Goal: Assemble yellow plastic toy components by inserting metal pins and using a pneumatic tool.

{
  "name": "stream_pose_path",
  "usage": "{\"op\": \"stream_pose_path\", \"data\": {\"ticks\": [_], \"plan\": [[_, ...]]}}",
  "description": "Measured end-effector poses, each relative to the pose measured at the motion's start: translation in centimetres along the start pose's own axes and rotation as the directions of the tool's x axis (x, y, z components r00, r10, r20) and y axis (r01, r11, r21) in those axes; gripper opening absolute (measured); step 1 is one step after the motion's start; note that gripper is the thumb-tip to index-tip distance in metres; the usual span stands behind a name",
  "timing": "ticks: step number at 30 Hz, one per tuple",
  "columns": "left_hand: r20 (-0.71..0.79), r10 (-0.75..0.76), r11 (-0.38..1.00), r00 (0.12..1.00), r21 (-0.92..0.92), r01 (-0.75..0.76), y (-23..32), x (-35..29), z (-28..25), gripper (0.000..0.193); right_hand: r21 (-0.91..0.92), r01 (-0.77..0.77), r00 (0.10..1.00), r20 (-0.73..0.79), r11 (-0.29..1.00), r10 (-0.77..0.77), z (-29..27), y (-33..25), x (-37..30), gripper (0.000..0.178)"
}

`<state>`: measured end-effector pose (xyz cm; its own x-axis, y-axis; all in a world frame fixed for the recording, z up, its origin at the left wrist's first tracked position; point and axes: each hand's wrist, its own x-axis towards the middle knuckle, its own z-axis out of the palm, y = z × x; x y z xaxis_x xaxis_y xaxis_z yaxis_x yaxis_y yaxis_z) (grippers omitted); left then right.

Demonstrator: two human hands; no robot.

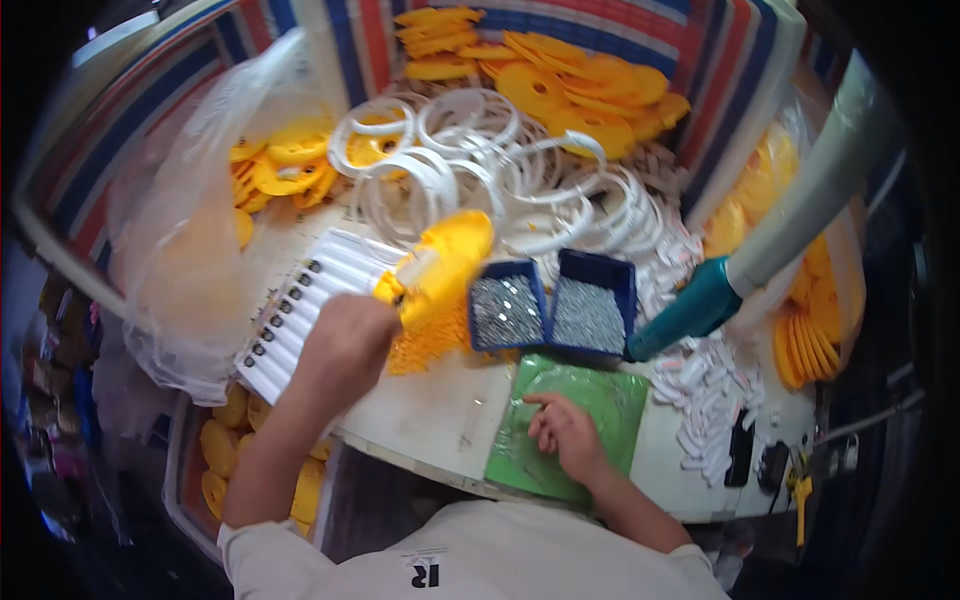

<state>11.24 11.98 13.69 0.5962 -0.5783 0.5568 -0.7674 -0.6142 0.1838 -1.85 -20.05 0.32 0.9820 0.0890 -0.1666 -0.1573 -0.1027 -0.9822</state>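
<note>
My left hand [345, 345] is closed around the near end of a yellow plastic shell piece [445, 265], which is tilted and held above the table. The piece is smeared by motion, and my fingertips are partly hidden behind my hand. My right hand [565, 430] is over a green mat [620, 400] with a clear film on it. Its index finger is stretched out and the other fingers are loosely curled, with nothing visible in them. Beyond the mat stand two blue bins of small metal screws, a left bin [507, 308] and a right bin [588, 312].
White rings [430, 180] and yellow discs [590, 85] are heaped at the back. White tubes [310, 310] lie in a row at left, near small orange parts [435, 340]. A teal tool [690, 310] on a pale pole slants in from the right, above small white parts [705, 410].
</note>
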Motion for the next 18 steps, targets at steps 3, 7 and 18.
{"op": "stream_pose_path", "data": {"ticks": [3,7,18], "plan": [[0.113,0.179,0.978,0.977,-0.127,-0.164,4.9,-2.7,1.4,0.019,0.258,-0.079,0.997,0.036,0.963,0.073,-2.3,0.5,-0.5,0.061],[0.224,0.425,0.895,0.877,-0.251,-0.369,9.4,-5.7,4.2,0.016,0.563,-0.31,0.95,0.15,0.766,0.275,-4.1,2.1,-2.6,0.058],[-0.35,0.086,0.741,0.933,-0.603,-0.294,14.4,-2.1,1.4,0.035,0.065,-0.275,0.929,-0.24,0.959,0.283,-6.9,-1.7,-9.5,0.023]]}}
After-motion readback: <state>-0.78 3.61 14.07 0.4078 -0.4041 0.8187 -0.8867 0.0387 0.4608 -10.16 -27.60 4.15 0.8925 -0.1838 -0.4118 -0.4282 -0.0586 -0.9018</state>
